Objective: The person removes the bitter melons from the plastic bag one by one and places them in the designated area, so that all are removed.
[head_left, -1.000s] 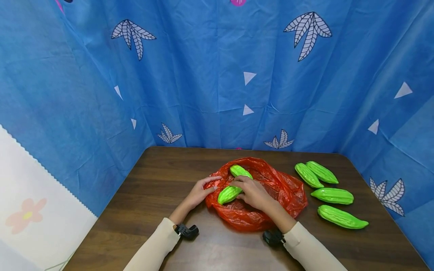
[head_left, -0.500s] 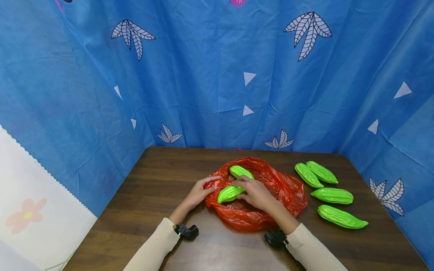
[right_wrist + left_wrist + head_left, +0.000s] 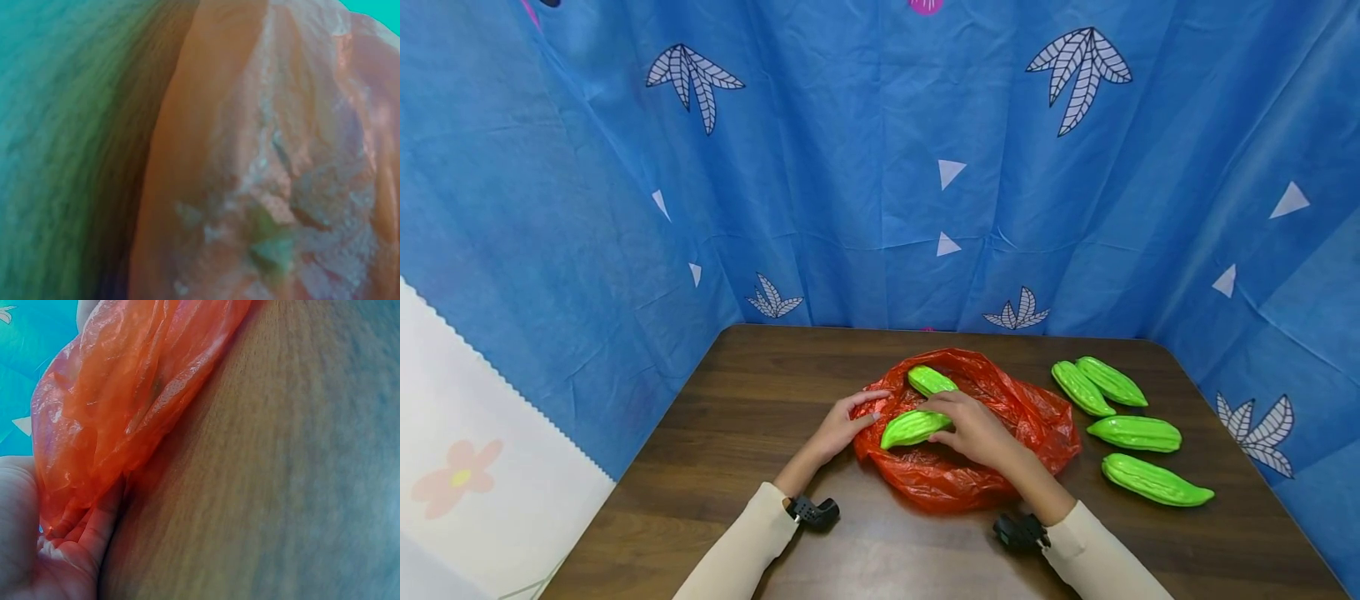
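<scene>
A red plastic bag [image 3: 1045, 417] lies spread with its mouth up on the table. Inside it are two bright green, ridged bitter melons: a nearer one [image 3: 908, 428] and a farther one [image 3: 929, 379]. My left hand [image 3: 837, 427] holds the bag's left rim; in the left wrist view its fingers [image 3: 103, 519] lie beneath the red film. My right hand [image 3: 973, 429] reaches into the bag, fingers and thumb around the right end of the nearer bitter melon and hiding that end. In the right wrist view the bag's film [image 3: 250, 156] fills most of the picture, hiding the hand.
To the right of the bag, several more bitter melons lie on the brown wooden table [image 3: 760, 375]: two side by side at the back, then one [image 3: 1135, 433], then the nearest one [image 3: 1157, 481]. A blue patterned curtain [image 3: 880, 167] hangs behind the table.
My right hand and forearm have shifted slightly to the right, and the nearer bitter melon has turned a little flatter, more of it showing. My left hand has stayed at the rim.
</scene>
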Available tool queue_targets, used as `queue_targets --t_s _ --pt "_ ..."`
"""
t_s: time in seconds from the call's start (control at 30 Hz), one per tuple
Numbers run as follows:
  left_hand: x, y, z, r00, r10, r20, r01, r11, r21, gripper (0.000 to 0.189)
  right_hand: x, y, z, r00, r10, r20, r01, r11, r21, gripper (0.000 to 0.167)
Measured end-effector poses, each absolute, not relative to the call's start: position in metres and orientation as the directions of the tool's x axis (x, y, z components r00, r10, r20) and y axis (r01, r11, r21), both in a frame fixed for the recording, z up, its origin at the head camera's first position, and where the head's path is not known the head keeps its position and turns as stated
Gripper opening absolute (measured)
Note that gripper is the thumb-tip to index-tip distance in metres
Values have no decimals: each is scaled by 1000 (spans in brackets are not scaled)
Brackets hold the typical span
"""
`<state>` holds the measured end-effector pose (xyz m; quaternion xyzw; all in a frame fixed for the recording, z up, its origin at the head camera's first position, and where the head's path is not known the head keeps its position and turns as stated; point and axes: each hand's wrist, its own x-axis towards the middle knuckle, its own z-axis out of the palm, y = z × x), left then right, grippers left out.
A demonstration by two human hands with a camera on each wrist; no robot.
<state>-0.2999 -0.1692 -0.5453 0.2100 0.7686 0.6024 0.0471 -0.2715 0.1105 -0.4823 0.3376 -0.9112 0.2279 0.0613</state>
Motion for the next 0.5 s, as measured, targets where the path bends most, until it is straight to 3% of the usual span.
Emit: queue_targets --t_s 0.5 --pt "-300 -169 -545 -916 367 161 247 201 948 39 -260 124 -478 -745 -556 369 -667 635 -390 48"
